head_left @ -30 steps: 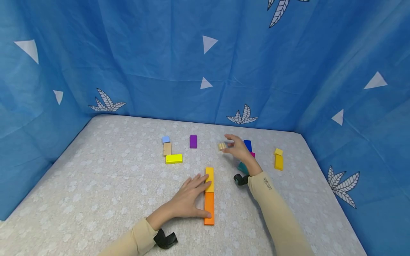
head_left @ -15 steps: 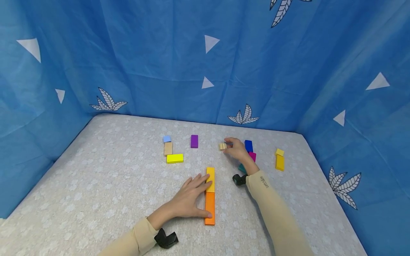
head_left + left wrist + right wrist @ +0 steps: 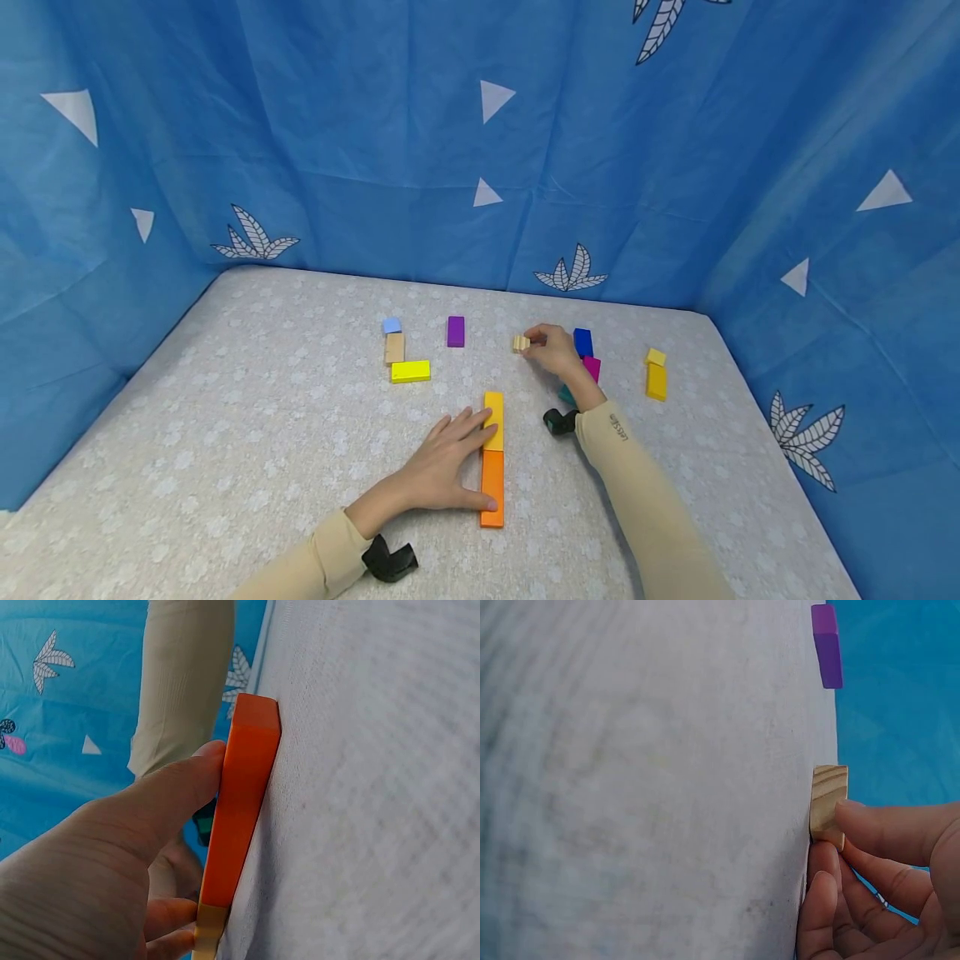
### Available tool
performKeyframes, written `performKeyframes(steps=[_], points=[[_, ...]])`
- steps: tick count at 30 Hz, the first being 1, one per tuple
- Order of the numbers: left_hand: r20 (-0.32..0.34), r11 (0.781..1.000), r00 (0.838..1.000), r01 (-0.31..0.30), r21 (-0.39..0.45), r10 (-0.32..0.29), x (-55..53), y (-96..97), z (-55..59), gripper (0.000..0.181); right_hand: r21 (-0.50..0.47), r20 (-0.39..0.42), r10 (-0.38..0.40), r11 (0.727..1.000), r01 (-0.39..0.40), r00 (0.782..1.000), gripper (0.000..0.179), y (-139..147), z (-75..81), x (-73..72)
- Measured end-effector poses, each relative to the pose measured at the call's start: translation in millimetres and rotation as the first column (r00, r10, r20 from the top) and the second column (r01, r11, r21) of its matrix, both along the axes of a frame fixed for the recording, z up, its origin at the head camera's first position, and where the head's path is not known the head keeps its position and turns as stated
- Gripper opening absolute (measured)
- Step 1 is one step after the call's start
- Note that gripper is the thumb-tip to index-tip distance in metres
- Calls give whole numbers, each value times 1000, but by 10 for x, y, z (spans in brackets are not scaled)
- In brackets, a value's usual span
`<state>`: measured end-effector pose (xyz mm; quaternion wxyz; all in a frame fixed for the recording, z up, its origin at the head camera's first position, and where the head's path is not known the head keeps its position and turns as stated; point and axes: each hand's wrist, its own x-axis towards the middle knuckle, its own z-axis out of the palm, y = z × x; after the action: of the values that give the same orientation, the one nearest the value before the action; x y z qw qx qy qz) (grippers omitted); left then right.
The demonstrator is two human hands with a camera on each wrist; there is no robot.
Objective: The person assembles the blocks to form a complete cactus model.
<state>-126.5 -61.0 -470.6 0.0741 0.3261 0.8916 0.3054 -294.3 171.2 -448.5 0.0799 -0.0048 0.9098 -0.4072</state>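
In the head view my left hand (image 3: 442, 467) spreads over two blocks laid end to end. Its thumb touches the orange block (image 3: 492, 479), and its fingers rest on the amber block (image 3: 494, 407) beyond. The left wrist view shows the thumb against the side of the orange block (image 3: 244, 802). Farther back, my right hand (image 3: 553, 350) pinches a small striped wooden block (image 3: 520, 343). In the right wrist view, the thumb presses on one face of this wooden block (image 3: 828, 802), with fingers below; its underside is partly hidden.
Left of the wooden block lies a purple block (image 3: 456, 332). Light blue (image 3: 392, 325), tan (image 3: 394, 348) and yellow (image 3: 411, 372) blocks sit farther left. Blue (image 3: 582, 342), magenta (image 3: 592, 367) and teal (image 3: 567, 395) blocks lie around the right wrist. Two yellow blocks (image 3: 656, 382) stand farther right.
My right hand's fingers have closed in from a wider spread and now pinch the small wooden block. The left hand stays in place on the orange and amber blocks.
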Motion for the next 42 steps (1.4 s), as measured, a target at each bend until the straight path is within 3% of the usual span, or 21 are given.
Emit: performKeyframes(steps=[13,33,42], points=[[4,1000,1000,2,4,-2,5,2,-27,99,-14,-52,25,1000,-26,998,28,-25,23,118],[-12,1000,1000,0,-2,0,-3,0,1,98,-49,-110,215,974,-221,970,23,-200,41,482],[-6,1000,1000,2,1,-2,3,-4,33,99,-79,-89,233,967,-241,968,22,-230,39,537]])
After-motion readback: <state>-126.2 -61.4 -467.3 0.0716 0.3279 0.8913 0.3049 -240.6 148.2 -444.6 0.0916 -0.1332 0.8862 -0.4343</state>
